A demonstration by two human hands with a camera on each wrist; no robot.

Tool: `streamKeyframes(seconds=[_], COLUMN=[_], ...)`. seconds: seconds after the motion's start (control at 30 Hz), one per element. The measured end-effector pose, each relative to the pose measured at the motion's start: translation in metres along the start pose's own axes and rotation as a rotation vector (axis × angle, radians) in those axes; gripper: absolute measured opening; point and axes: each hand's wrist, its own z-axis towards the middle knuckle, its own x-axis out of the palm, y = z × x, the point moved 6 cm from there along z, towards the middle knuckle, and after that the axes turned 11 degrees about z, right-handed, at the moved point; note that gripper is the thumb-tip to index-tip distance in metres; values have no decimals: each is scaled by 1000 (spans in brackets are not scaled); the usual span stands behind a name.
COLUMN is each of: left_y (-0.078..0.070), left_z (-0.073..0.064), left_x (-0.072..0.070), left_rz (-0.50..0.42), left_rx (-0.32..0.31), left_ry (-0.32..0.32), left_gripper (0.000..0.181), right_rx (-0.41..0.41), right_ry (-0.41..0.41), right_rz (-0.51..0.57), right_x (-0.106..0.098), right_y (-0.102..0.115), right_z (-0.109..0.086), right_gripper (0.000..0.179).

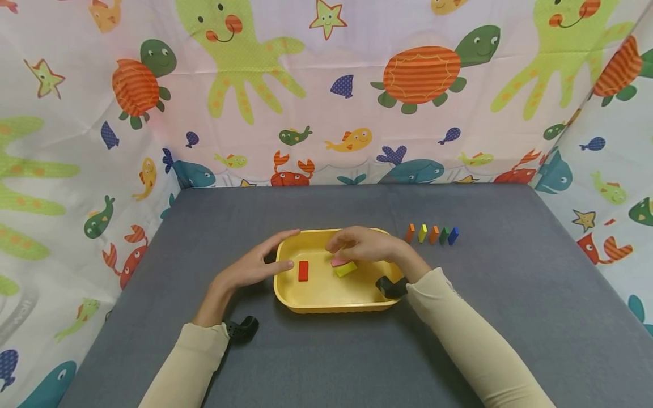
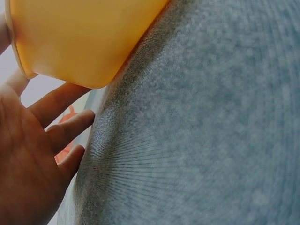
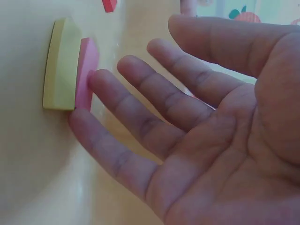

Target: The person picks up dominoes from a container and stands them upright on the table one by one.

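Observation:
A yellow plastic tray (image 1: pixel 336 307) rests on the grey cloth. At its left end is my left hand (image 1: pixel 255 266), thumb at the rim and fingers stretched along the outside; the left wrist view shows these fingers (image 2: pixel 70 101) spread beside the tray wall. My right hand (image 1: pixel 364 245) reaches into the tray. In the right wrist view its fingers are extended, thumb apart, fingertips right at a pink domino block (image 3: pixel 86 70). Against the pink one lies a yellow domino block (image 3: pixel 63 70). Apart from them, a red domino block (image 1: pixel 303 271) lies toward the tray's left side.
Several coloured domino blocks stand upright in a row right of the tray, from an orange one (image 1: pixel 410 233) to a blue one (image 1: pixel 453 235). A cloth printed with sea animals (image 1: pixel 326 164) hangs behind the table and along both sides.

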Motion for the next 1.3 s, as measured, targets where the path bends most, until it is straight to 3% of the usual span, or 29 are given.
streamKeyframes(seconds=[0.5, 0.7, 0.83, 0.97, 1.3], left_y=[0, 0, 0, 0, 0], left_z=[-1, 0, 0, 0, 0], left_x=[1, 1, 1, 1, 0], left_rz=[-2, 0, -1, -1, -2], left_rx=[-8, -13, -6, 0, 4], left_ry=[-7, -6, -5, -6, -6], left_gripper=[68, 67, 69, 69, 69], right_rx=[-85, -128, -148, -137, -99], right_ry=[72, 47, 89, 130, 135], right_rz=[63, -40, -103, -118, -132], right_x=[12, 5, 5, 7, 10], right_y=[2, 7, 9, 8, 2], right_z=[10, 5, 1, -1, 5], right_gripper=[40, 32, 24, 23, 25])
